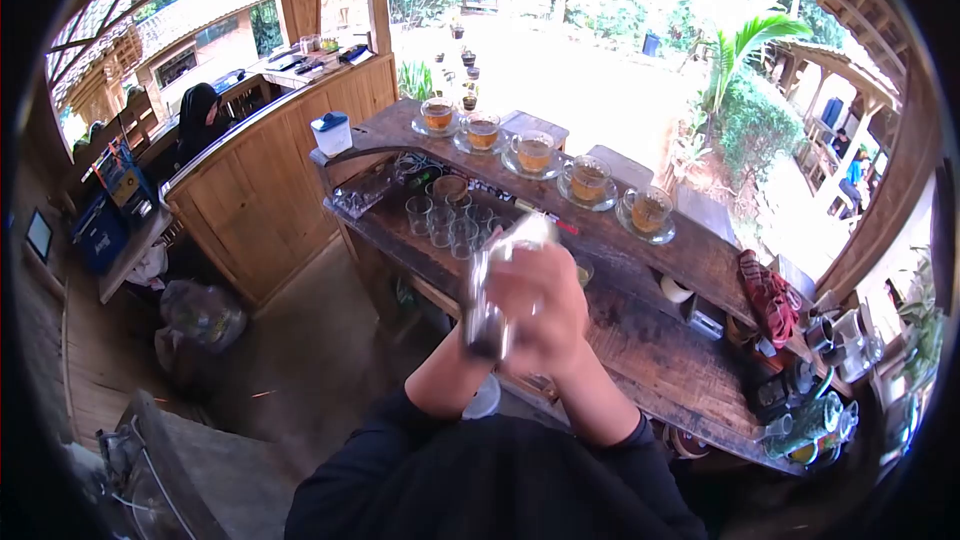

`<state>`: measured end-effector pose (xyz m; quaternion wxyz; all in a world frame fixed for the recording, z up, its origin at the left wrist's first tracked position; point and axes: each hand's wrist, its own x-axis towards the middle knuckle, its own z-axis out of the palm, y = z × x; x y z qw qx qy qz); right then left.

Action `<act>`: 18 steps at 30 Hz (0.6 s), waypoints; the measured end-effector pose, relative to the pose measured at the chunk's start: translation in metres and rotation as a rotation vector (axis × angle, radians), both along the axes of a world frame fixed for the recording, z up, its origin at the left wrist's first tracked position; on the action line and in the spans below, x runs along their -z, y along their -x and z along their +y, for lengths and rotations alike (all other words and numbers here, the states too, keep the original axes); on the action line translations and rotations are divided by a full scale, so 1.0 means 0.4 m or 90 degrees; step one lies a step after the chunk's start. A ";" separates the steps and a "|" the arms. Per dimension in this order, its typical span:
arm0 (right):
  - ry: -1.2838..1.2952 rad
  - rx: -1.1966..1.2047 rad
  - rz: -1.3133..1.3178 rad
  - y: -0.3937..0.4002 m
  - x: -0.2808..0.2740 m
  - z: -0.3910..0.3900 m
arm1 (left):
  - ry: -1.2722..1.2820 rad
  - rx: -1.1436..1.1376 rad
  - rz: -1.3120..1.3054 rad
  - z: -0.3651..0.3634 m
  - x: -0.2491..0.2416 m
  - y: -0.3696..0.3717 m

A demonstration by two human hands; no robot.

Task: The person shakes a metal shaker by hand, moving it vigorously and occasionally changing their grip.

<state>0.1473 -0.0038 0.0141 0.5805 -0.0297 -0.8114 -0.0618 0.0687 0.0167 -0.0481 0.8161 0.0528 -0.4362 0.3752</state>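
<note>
Both hands grip a shiny metal cocktail shaker [486,295], tilted above the wooden bar counter and smeared by motion. My right hand [545,310] wraps round its right side with the fingers closed. Behind the shaker, my left hand [460,345] is mostly hidden, its wrist reaching the lower end. Beyond my hands, several drinking glasses [441,225] stand grouped on the lower counter. Several glass cups [534,152] of amber drink sit on saucers in a row along the raised ledge [700,240]. Part of another glass [585,270] shows just right of my right hand.
A white container with a blue lid [332,133] stands at the ledge's left end. To the right lie a red cloth [768,295], jars and glass bottles [815,420]. A person in dark clothing [200,125] is behind the wooden partition [270,180]. A plastic bag [200,315] rests at left.
</note>
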 end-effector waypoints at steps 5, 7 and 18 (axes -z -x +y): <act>0.093 0.004 0.118 -0.012 -0.044 -0.057 | 0.003 0.153 0.082 0.008 -0.026 0.070; -0.163 -0.028 0.028 -0.026 -0.106 -0.129 | 0.039 -0.131 0.444 -0.087 -0.182 0.103; 0.245 0.076 0.180 0.002 -0.071 -0.058 | 0.068 -0.593 0.675 -0.072 -0.049 0.052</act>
